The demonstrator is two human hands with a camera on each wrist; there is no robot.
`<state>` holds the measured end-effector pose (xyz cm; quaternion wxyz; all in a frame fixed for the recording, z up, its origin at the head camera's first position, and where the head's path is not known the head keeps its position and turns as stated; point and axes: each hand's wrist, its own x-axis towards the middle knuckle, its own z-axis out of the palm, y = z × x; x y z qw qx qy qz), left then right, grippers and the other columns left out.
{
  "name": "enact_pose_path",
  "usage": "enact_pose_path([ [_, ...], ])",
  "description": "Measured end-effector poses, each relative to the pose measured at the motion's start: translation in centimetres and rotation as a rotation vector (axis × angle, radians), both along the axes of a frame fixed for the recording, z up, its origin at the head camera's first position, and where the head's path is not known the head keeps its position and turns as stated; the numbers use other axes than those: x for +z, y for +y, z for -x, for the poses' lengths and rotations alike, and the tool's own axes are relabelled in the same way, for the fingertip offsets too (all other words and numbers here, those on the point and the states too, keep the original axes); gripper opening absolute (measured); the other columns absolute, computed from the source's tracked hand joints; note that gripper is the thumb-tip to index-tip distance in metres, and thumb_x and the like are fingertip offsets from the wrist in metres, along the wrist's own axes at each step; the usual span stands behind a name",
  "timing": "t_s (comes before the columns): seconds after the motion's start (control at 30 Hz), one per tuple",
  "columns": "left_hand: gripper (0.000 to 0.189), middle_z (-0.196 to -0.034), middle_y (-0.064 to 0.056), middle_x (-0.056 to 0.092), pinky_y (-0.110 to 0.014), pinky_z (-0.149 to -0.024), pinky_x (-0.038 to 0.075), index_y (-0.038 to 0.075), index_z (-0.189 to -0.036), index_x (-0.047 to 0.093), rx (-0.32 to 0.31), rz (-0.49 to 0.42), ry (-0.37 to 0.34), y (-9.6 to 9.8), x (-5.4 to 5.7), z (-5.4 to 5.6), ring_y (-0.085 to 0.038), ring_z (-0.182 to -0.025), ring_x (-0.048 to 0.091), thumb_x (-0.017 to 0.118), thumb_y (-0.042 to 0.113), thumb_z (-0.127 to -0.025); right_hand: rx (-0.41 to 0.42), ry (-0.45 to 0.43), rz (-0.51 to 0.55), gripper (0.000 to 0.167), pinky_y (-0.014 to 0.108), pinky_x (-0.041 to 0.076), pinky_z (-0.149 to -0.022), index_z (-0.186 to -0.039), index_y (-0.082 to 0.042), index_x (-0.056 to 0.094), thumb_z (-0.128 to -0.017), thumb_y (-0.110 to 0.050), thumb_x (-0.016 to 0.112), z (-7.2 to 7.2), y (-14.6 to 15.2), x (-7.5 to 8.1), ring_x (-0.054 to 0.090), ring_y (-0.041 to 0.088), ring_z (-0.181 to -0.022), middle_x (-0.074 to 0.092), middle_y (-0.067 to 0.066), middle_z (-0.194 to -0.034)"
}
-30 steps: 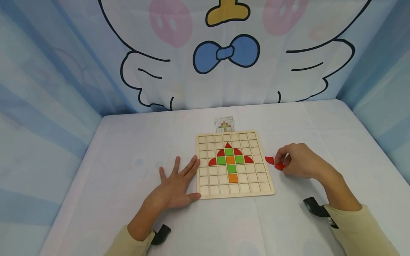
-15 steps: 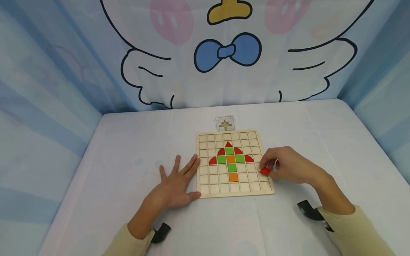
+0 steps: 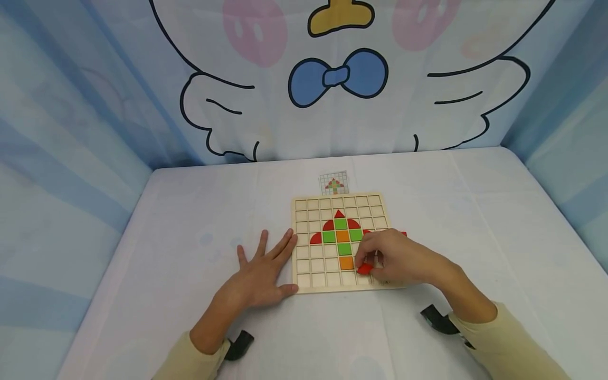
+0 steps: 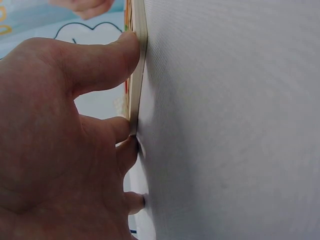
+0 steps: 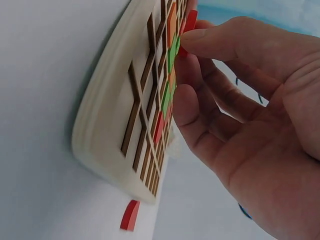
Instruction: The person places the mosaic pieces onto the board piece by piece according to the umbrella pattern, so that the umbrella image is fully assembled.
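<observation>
A wooden grid board (image 3: 313, 282) lies on the table, with red, green and orange tiles set in some of its cells. My left hand (image 3: 258, 282) is spread flat beside the board, its thumb and fingertips touching the left edge. In the left wrist view the thumb (image 4: 107, 62) rests against the board's side. Over the lower right of the board, my right hand (image 3: 404, 258) pinches a red quarter-round tile (image 3: 364, 269) between thumb and fingers. The right wrist view shows this red tile (image 5: 189, 31) tilted on edge, close above the grid.
Another red tile (image 5: 130, 216) lies on the table just off the board's right side, mostly covered by the hand in the head view. A small pattern card (image 3: 334, 183) sits behind the board's back edge. A cartoon-printed curtain (image 3: 332, 121) stands behind the table.
My right hand has picked up one red tile from the table right of the board and carried it left over the grid. The left hand keeps its place.
</observation>
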<state>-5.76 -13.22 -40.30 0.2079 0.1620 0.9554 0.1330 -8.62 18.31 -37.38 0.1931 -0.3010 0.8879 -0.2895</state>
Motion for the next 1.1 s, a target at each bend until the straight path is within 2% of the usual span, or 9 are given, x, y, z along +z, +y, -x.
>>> enact_pose_path([
  [0.33,0.098,-0.176,0.013,0.002,-0.087,-0.112,-0.001,0.029,-0.169,0.013,0.001,-0.005,0.001,0.1,0.2,0.0,-0.042,-0.162,-0.007,0.071,0.05,-0.093,0.071,-0.049,0.055,0.034,0.023,0.052,-0.071,-0.094,-0.024,0.079,-0.084,0.007,0.07,-0.4,-1.5,-0.6,0.061,0.013,-0.083,0.068,-0.013,-0.09],
  [0.57,0.097,-0.176,0.012,0.002,-0.087,-0.112,-0.001,0.029,-0.169,0.013,-0.001,-0.003,0.005,0.1,0.2,0.1,-0.043,-0.162,-0.007,0.071,0.05,-0.093,0.113,-0.014,0.075,0.033,0.022,0.052,-0.071,-0.098,-0.022,0.079,-0.086,0.008,0.07,-0.2,-2.0,-1.0,0.062,0.01,-0.082,0.07,-0.012,-0.093],
  [0.8,0.097,-0.176,0.012,0.002,-0.087,-0.111,-0.001,0.029,-0.169,0.014,-0.001,-0.002,-0.001,0.1,0.1,0.1,-0.043,-0.162,-0.007,0.071,0.05,-0.092,0.084,0.039,0.078,0.038,0.022,0.051,-0.071,-0.1,-0.023,0.079,-0.084,0.01,0.068,-0.4,-2.2,-1.3,0.061,0.008,-0.082,0.07,-0.014,-0.095],
  [1.1,0.097,-0.177,0.012,0.002,-0.087,-0.111,-0.001,0.029,-0.169,0.014,0.0,-0.006,-0.001,0.0,0.0,0.0,-0.043,-0.161,-0.008,0.071,0.05,-0.093,0.084,0.081,0.112,0.032,0.023,0.055,-0.074,-0.099,-0.021,0.079,-0.087,0.008,0.071,-0.5,-2.5,-1.4,0.061,0.007,-0.082,0.072,-0.013,-0.092],
])
